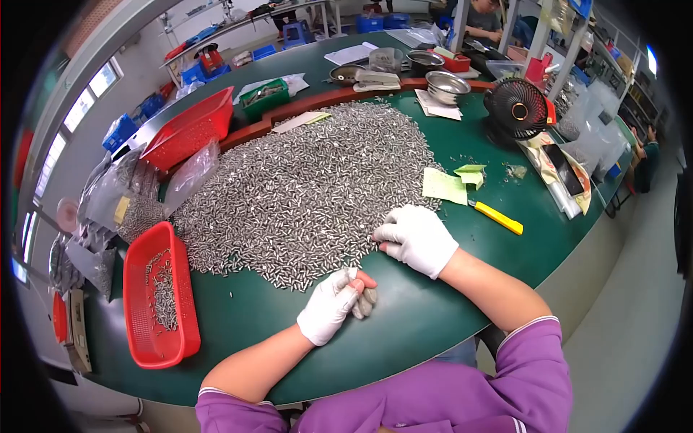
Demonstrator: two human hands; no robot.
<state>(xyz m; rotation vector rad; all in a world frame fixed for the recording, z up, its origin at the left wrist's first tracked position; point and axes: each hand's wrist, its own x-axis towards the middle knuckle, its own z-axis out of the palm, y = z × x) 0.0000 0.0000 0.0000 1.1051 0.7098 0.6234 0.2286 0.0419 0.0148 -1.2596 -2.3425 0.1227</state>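
Purple shirt (440, 395) edges bare table (419, 317); left fingers (365, 279) pressed together, right fingers (390, 232) near pin pile (310, 187), grip unclear.

"Can you read anything on the yellow-green slip (445, 186) at the edge of the heap of metal pins (310, 187)?"

"No, any marks on it are too small to tell."

"The white sheet (351, 55) at the back of the table, or the yellowish tag (121, 210) on the bag at left?"

"Neither (the sheet lies far off and blurs)."

"And the patterned wrapper (537, 160) by the phone (562, 169)?"

"Coloured patches, but no legible word or number."
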